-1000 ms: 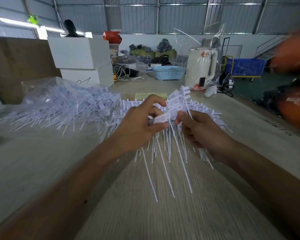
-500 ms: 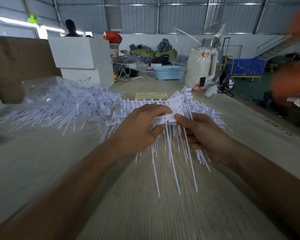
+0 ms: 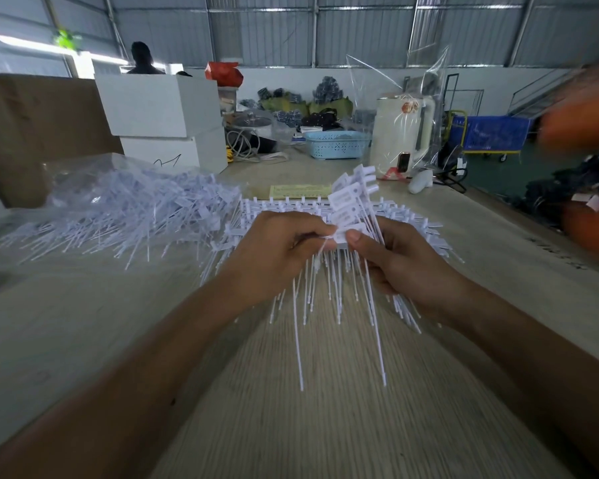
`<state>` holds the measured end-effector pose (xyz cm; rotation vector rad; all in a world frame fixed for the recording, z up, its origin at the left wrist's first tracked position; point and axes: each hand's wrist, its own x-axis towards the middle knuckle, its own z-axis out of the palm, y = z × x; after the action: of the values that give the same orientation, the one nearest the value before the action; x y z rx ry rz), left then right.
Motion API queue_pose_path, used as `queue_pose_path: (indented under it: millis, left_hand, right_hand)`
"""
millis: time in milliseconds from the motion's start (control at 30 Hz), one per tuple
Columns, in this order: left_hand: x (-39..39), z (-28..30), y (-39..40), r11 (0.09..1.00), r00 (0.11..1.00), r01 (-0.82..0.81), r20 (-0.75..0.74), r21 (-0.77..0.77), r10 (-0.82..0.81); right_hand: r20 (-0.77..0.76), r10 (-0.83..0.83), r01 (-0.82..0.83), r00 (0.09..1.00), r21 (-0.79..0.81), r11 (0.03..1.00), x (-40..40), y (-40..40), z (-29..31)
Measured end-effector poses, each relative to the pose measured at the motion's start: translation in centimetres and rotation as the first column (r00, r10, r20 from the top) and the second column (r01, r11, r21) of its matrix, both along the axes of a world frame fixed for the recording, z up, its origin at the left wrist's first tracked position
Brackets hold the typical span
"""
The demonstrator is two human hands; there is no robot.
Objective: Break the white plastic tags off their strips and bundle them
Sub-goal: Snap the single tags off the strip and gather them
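Observation:
Both hands meet above the middle of the wooden table. My right hand grips a bundle of white plastic tags; their flat heads fan upward and their thin tails hang down past my palm. My left hand pinches one tag head at the bundle's lower left, thumb and forefinger touching my right thumb. Under and behind my hands lie tag strips, unbroken, in rows. A large loose heap of tags spreads across the table to the left.
Crumpled clear plastic lies behind the heap. White boxes stand at the back left, with a blue basket and a white appliance in a clear bag behind. A blurred orange shape moves at the right edge.
Both hands have dropped slightly toward the table and drawn together. My left fingers have closed from a wide hold into a pinch on one tag head. The orange blur at right shifted.

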<state>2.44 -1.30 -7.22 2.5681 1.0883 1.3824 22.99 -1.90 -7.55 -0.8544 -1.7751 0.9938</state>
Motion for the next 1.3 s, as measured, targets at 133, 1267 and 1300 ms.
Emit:
queue_pose_path:
  millis: [133, 1267, 1300]
  left_hand:
    - [0.00, -0.09, 0.18, 0.989, 0.994, 0.053, 0.102, -0.137, -0.039]
    - [0.25, 0.29, -0.54, 0.995, 0.964, -0.103, 0.249, 0.005, 0.099]
    - [0.23, 0.30, -0.53, 0.995, 0.966, -0.099, 0.239, -0.008, 0.098]
  right_hand:
    - [0.088, -0.010, 0.000, 0.996, 0.112, 0.994, 0.19, 0.07, 0.02]
    - [0.040, 0.080, -0.072, 0.996, -0.174, 0.982, 0.35, -0.27, 0.27]
    - [0.044, 0.073, -0.065, 0.996, -0.173, 0.983, 0.25, -0.23, 0.27]
